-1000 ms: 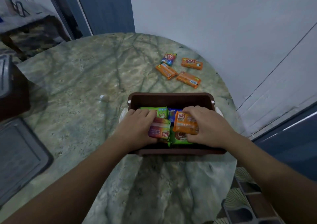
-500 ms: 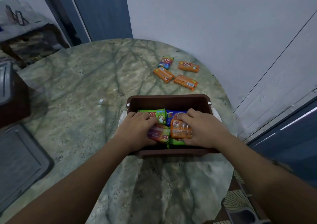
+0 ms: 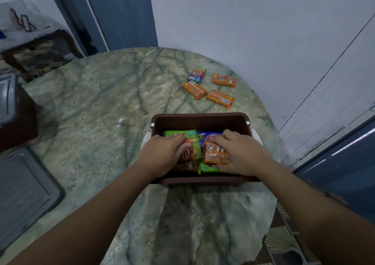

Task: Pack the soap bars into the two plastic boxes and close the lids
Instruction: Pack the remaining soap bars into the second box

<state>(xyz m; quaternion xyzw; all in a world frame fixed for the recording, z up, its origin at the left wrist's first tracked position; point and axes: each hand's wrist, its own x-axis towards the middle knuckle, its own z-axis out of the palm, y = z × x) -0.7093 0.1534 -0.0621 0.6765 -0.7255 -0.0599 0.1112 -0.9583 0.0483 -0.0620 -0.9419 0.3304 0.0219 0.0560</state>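
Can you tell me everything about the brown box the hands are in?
The brown box is a rectangular tub that looks like plastic, with a rounded rim and white clips at its two ends. It has no lid on and stands upright on the marbled table, near the right edge. Inside lie wrapped soap bars in green, blue and orange. The left hand presses on a yellow-red bar, and the right hand holds an orange bar. Both wrists cross its near wall.
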